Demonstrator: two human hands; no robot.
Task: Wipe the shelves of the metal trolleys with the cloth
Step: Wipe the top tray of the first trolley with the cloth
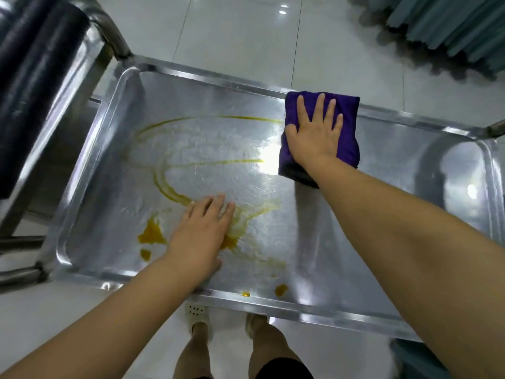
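Across the lower left, your left hand [203,231] lies flat, fingers straight, among several yellow smears [151,236] on the one steel shelf [382,214]. At upper right, your right hand [314,132] presses flat on the single purple cloth [349,149], by the far rim. It looks soft, light and folded: palm it flat.

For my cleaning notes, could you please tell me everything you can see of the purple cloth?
The purple cloth looks like soft terry, folded into a thick pad. It lies flat on the metal trolley shelf by its far rim, overlapping it. The right hand presses on it with fingers spread and straight.
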